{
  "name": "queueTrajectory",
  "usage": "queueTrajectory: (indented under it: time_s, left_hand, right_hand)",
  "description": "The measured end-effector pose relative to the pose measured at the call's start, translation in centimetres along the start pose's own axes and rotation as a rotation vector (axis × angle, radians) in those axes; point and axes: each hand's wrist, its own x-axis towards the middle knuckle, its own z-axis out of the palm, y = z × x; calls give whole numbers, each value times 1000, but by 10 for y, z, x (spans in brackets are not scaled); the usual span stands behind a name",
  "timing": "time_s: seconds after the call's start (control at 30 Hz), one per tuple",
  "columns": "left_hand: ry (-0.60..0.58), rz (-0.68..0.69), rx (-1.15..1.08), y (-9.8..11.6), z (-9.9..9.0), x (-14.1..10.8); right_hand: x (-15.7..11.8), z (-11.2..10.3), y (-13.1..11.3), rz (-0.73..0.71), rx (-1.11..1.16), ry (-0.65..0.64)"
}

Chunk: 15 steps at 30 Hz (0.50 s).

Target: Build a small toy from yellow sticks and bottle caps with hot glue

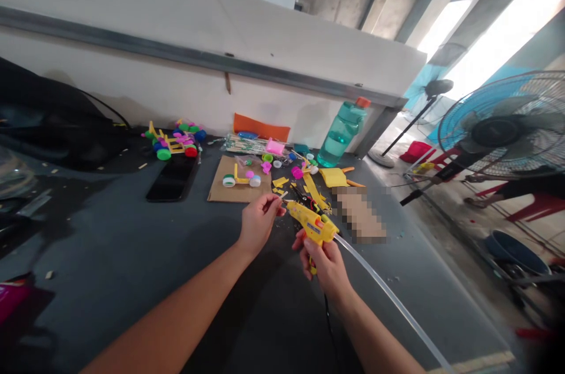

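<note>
My right hand (321,261) is wrapped round the handle of a yellow glue gun (311,224), with a long clear glue stick (388,294) running out of its back. Just left of the nozzle, my left hand (260,222) pinches a small pale stick (285,194). The stick's end and the nozzle are close together; whether they touch is too small to tell. Behind my left hand, a small wheeled piece (242,179) with a yellow frame rests on a cardboard sheet (216,188). Yellow scraps (315,192) and dark scissors (304,199) lie beyond the glue gun.
A black phone (172,179) and colourful wheeled toys (176,141) are at the back left. A teal bottle (338,137) stands near the partition. Yellow foam (333,177) and brown cardboard (359,214) lie right. A fan (498,126) is beyond the table's right edge.
</note>
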Motion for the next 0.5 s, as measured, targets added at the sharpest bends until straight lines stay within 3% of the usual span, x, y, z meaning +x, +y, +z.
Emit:
queueTrajectory:
  time_s: [0.5]
  left_hand:
    - [0, -7, -11, 3, 0, 0]
  right_hand:
    - [0, 0, 3, 25, -3, 7]
